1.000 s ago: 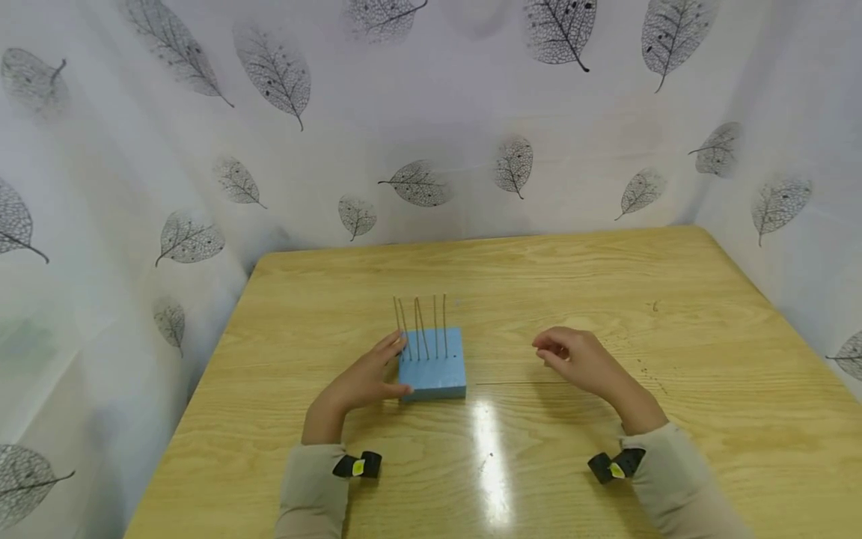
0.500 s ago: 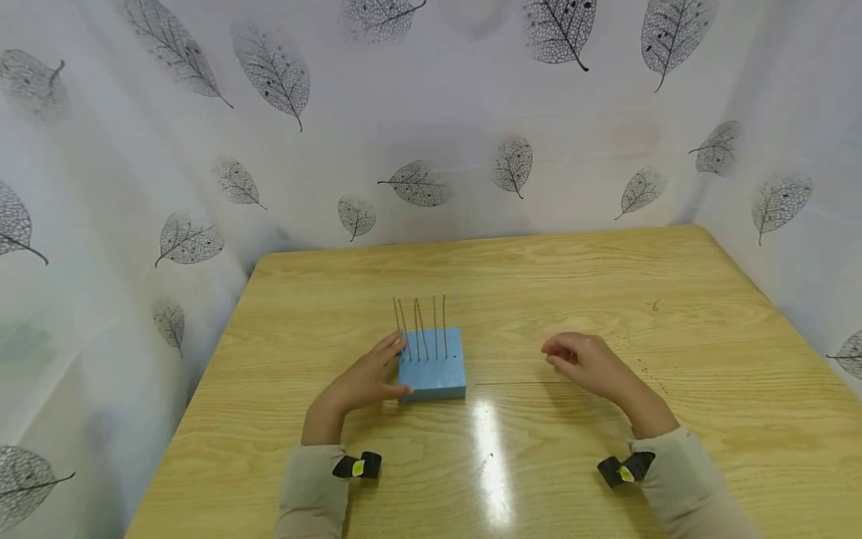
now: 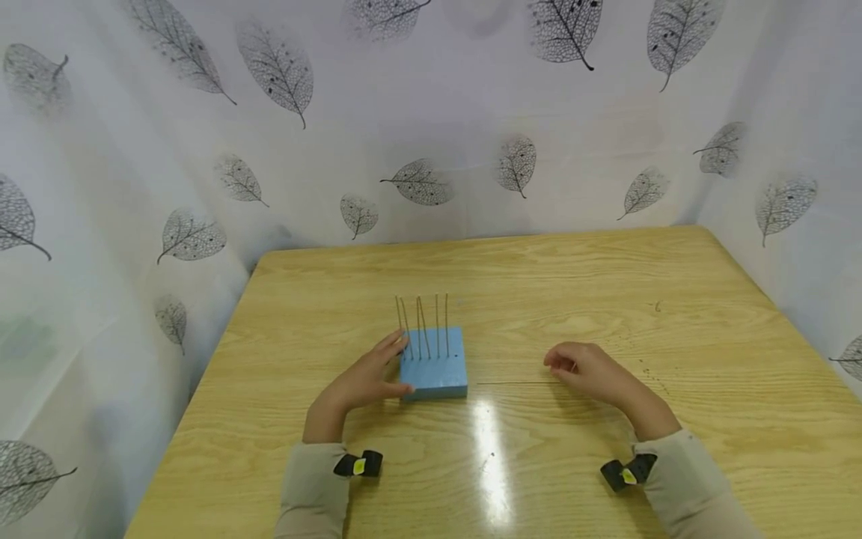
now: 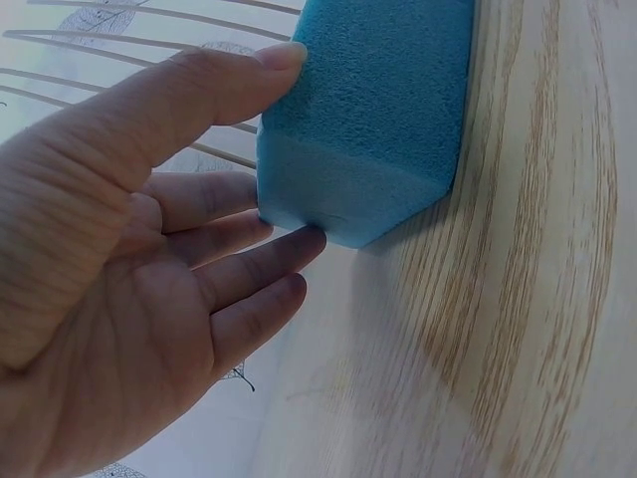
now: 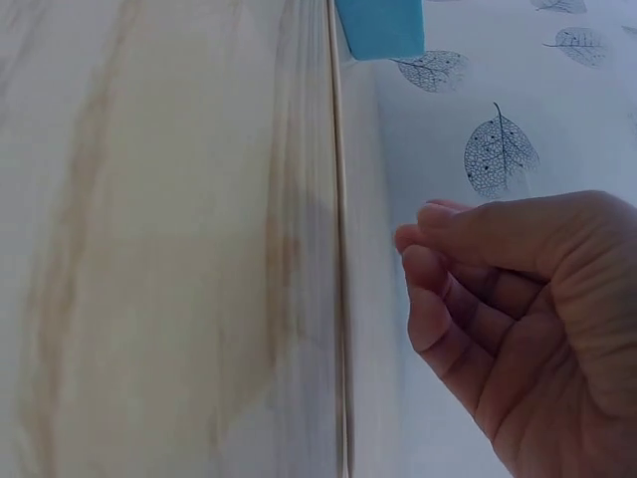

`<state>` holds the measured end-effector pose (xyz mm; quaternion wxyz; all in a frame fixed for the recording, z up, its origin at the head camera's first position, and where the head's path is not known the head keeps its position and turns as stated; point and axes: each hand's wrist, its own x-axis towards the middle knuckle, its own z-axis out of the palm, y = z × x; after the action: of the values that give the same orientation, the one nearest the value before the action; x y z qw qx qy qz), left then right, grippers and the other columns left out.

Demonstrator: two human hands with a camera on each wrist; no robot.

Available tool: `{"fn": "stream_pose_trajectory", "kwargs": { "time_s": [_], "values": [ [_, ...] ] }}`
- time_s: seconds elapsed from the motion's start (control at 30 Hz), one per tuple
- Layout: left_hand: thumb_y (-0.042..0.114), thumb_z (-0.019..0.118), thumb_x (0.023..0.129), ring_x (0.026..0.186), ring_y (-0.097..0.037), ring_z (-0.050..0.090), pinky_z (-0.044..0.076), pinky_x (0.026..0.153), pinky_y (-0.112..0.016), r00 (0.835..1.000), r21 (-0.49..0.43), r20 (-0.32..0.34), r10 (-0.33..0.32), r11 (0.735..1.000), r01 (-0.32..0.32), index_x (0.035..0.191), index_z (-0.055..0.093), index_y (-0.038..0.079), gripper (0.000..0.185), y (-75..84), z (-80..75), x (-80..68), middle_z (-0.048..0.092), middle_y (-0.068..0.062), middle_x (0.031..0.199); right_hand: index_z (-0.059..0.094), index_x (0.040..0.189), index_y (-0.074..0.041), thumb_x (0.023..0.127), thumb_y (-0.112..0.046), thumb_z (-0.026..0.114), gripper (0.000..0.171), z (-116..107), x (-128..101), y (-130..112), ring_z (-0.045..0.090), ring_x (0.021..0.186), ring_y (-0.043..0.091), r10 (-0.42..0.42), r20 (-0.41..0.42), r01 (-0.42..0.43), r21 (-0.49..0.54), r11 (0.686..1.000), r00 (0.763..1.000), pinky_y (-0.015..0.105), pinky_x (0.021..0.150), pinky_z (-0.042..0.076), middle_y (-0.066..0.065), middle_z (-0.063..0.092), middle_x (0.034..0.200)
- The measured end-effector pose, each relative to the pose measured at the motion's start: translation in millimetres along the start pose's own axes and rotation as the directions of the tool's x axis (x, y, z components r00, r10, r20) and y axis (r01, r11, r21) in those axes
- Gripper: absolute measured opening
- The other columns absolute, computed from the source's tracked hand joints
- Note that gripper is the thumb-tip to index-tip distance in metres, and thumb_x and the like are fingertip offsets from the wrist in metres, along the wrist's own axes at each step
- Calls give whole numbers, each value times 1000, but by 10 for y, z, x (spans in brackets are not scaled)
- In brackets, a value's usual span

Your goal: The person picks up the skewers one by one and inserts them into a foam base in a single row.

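Observation:
A light blue foam block (image 3: 434, 378) lies on the table, with several thin brown sticks (image 3: 438, 326) standing in its top, some upright and some tilted. A small dark hole (image 3: 456, 355) shows near the block's right side. My left hand (image 3: 367, 378) holds the block at its left end. In the left wrist view the thumb (image 4: 279, 58) lies at the front top edge, and fingers (image 4: 269, 261) touch the end face. My right hand (image 3: 592, 370) hovers to the right, fingers curled toward the thumb, nothing visible in its grasp. Below it runs a thin line (image 3: 505, 383), possibly a stick lying flat.
The wooden table (image 3: 539, 277) reaches back to a pale curtain (image 3: 465, 112) printed with leaves, which also hangs at both sides. Small dark marks (image 3: 649, 370) dot the tabletop at the right. A bright reflection crosses the table's front middle.
My right hand has moved slightly right and toward me, its fingers still curled. My left hand and the block have stayed in place.

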<state>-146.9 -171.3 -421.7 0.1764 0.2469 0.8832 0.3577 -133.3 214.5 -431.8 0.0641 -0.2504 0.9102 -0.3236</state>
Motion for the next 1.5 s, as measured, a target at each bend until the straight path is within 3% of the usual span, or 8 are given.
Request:
{"fn": "stream_pose_trajectory", "kwargs": {
  "time_s": [0.7, 0.93, 1.13, 1.3, 1.5],
  "values": [
    [21, 74, 83, 141, -36, 18, 29, 107, -52, 1000, -2, 2, -8, 1000, 8, 148, 24, -2, 85, 20, -13, 3, 10, -16, 157, 67, 91, -5, 85, 3, 63, 11, 58, 74, 27, 54, 72, 6, -16, 94, 20, -45, 999, 995, 26, 62, 48, -2, 63, 82],
    [21, 74, 83, 141, -36, 18, 29, 108, -52, 1000, -2, 0, -8, 1000, 8, 148, 24, -2, 85, 20, -11, 1, 10, -15, 157, 66, 89, -6, 87, 4, 59, 13, 67, 81, 27, 59, 76, 12, -14, 112, 22, -67, 997, 994, 30, 65, 50, 0, 66, 86],
    [21, 74, 83, 141, -36, 18, 29, 107, -53, 1000, -6, -2, -8, 1000, 8, 148, 24, -2, 85, 28, -7, -4, 10, -14, 157, 67, 93, -3, 90, 2, 57, 12, 31, 72, -2, 62, 84, 21, 40, 116, -32, -77, 997, 992, 36, 70, 51, 6, 66, 91],
    [21, 74, 83, 141, -36, 18, 29, 107, -53, 1000, -3, -1, -9, 1000, 9, 148, 24, -2, 85, 28, -9, -5, 10, -15, 157, 66, 96, 1, 91, 2, 57, 11, -24, 60, -33, 61, 85, 23, 61, 74, -55, -81, 995, 995, 37, 71, 51, 9, 64, 92],
    [21, 74, 83, 141, -36, 17, 29, 107, -53, 1000, -3, 0, -6, 1000, 6, 148, 24, -2, 85, 18, -8, -5, 11, -16, 157, 61, 91, 2, 91, 2, 57, 4, -37, 98, -72, 55, 75, 15, -36, -73, 28, -107, 994, 997, 32, 64, 50, 6, 61, 85]
  ]
}}
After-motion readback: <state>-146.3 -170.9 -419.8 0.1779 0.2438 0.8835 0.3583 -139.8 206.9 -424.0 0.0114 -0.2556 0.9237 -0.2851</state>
